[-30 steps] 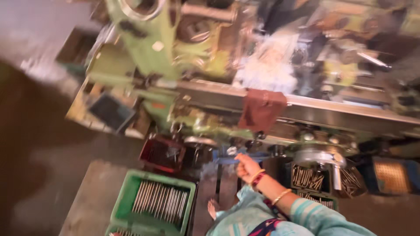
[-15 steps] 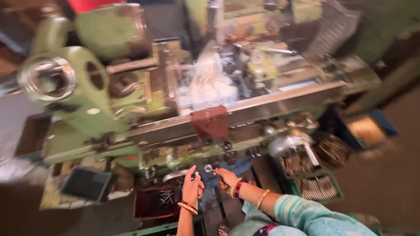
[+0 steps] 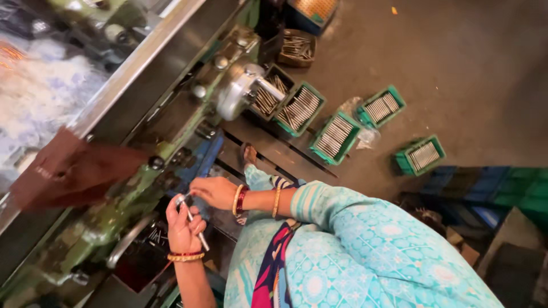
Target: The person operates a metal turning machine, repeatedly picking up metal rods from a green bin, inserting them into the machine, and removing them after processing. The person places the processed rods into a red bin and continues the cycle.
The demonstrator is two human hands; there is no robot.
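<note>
The left hand [image 3: 184,225] has its grip closed around a thin metal rod [image 3: 193,223], held upright-tilted just in front of the green machine [image 3: 108,222]. The right hand [image 3: 214,191] touches the rod's top end with pinched fingers, its grip closed there beside the machine's blue part [image 3: 202,157]. Farther off, green crates of rods [image 3: 334,137] sit on the floor [image 3: 456,63].

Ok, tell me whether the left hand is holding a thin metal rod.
Yes: the left hand grips a thin metal rod that runs slantwise through its fingers, beside the green machine.
</note>
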